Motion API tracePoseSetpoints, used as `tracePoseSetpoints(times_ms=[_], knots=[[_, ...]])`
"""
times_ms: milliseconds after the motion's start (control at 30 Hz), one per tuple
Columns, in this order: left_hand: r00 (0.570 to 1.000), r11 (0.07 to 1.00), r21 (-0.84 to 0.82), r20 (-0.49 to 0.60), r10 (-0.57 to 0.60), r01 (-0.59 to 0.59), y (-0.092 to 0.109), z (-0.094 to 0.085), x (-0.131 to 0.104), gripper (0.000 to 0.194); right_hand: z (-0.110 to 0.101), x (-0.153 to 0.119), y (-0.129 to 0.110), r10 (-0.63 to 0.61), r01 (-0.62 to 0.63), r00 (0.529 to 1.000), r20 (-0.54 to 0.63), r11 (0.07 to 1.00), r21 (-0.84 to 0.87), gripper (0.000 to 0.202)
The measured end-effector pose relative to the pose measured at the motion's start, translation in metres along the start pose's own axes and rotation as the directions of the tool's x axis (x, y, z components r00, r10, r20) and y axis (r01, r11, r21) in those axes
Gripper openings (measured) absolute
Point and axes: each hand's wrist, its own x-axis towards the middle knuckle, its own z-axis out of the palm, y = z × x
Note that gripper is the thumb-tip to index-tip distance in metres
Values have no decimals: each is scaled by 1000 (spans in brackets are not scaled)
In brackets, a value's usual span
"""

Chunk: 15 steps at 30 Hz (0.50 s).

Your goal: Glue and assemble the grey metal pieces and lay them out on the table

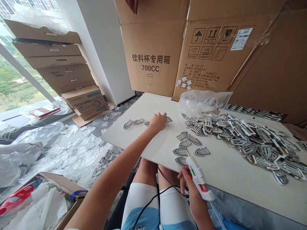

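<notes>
Left hand [158, 122] reaches out over the table, fingers bent down among a short row of grey pieces; a grey piece [168, 119] shows just beyond the fingertips, though whether it is gripped I cannot tell. Right hand [190, 183] is closed round a white glue gun [197, 175], held at the near edge, its nozzle end close to a small cluster of grey pieces [185, 143].

Progress, as far as it shows: a few pieces lie in the row by the left hand, a handful in the cluster, and by far the most in a big pile [242, 137] on the right. If the pile is the waiting stock, much remains. Another heap of similar pieces [107, 161] lies below the table's left edge; whether those are finished is unclear. No glue can be made out at this size.

Table [153, 103]: white, bare in the middle. Clear plastic bag [203, 100] behind the pile. Large cardboard [152, 38] stands along the far side.

Room: floor strewn with clear plastic scraps [66, 155]; stacked boxes [59, 64] beside a pale pillar [98, 48]; window [14, 83] at far left, greenery outside.
</notes>
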Motion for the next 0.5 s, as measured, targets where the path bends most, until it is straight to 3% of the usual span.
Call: tracePoseSetpoints(times_ms=[100, 233, 400, 500], knots=[[1000, 999, -43, -25, -6, 4, 3, 3, -6, 50, -5, 0, -1, 16, -17, 999, 43, 1000, 5, 41], [995, 988, -127, -60, 76, -84, 3, 7, -22, 52, -14, 4, 2, 34, -43, 989, 146, 997, 58, 38], [982, 949, -266, -126, 139, -168, -2, 8, -52, 54, -25, 10, 12, 32, -57, 981, 191, 990, 126, 34], [980, 925, -336, -153, 130, -175, -8, 7, -73, 51, -30, 12, 17, 30, -47, 980, 197, 995, 85, 36]])
